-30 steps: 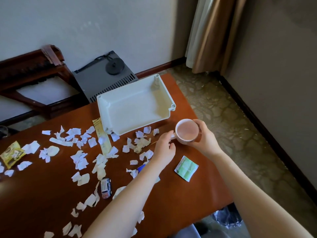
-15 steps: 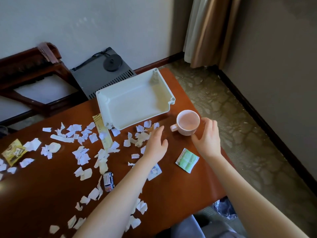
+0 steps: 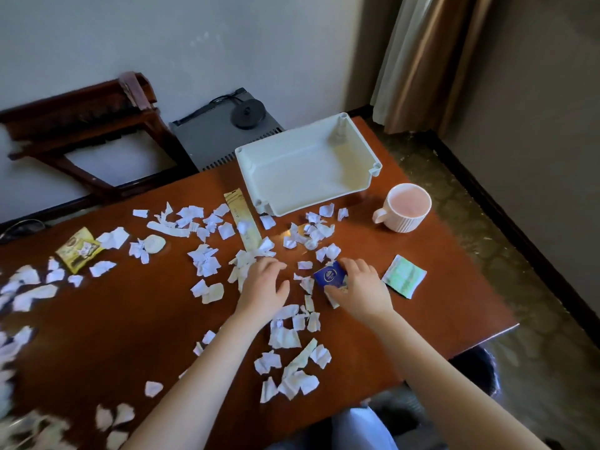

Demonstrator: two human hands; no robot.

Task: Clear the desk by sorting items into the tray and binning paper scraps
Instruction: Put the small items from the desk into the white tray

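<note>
Desk (image 3: pixel 130 319): mug (image 3: pixel 407 207) let go; right hand (image 3: pixel 363 290) fingers (image 3: pixel 352 264) pinch blue sachet (image 3: pixel 329 276); left hand (image 3: pixel 264 285) loose.

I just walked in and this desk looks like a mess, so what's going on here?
A person is clearing a brown wooden desk strewn with torn white paper scraps. The right hand grips a small blue square packet; the left hand rests on scraps beside it. The white plastic tray holds nothing yet, and a pink ribbed mug stands on the desk to its right.
</note>
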